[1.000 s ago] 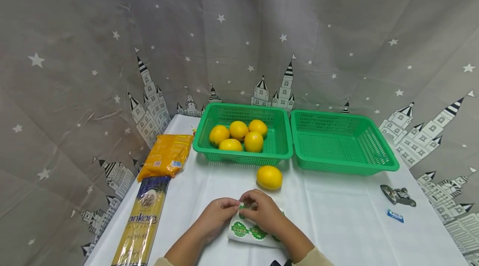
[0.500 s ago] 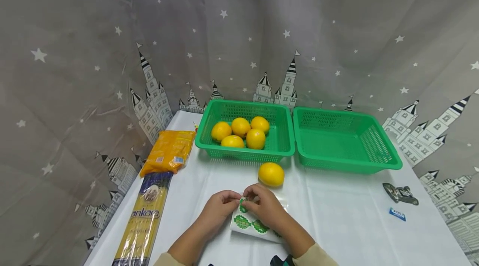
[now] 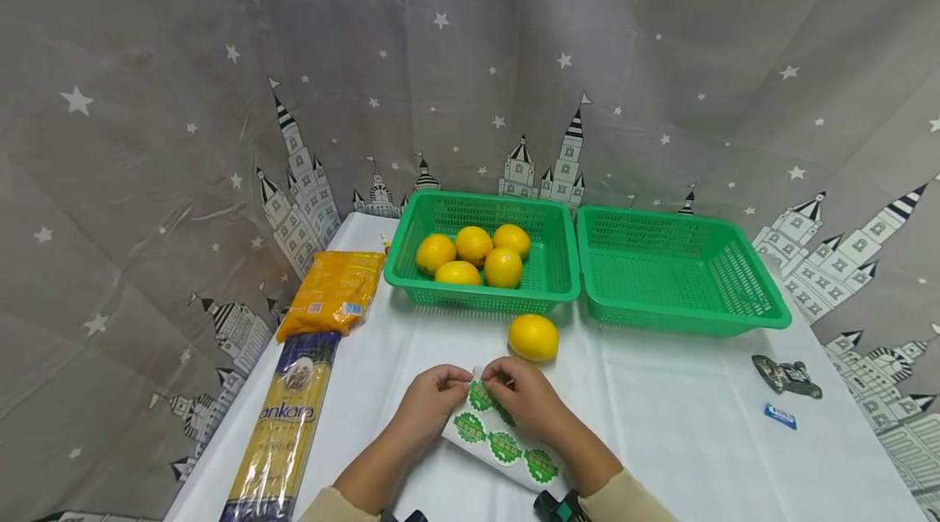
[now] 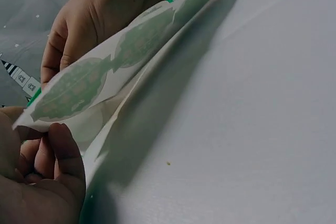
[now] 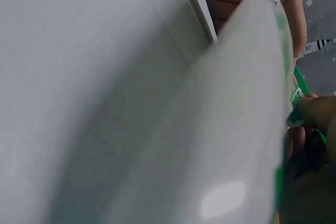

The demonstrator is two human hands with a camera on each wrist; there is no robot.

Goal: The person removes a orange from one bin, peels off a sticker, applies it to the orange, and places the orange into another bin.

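Over the white tabletop [image 3: 676, 432], at the lower centre of the frame, a sticker sheet [image 3: 505, 449] is held; near its upper corner it is pinched by the left hand [image 3: 432, 404] and the right hand [image 3: 527, 401].

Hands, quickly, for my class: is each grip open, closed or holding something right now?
Left hand: closed, holding the sticker sheet by its edge.
Right hand: closed, holding the same sticker sheet beside the left fingertips.
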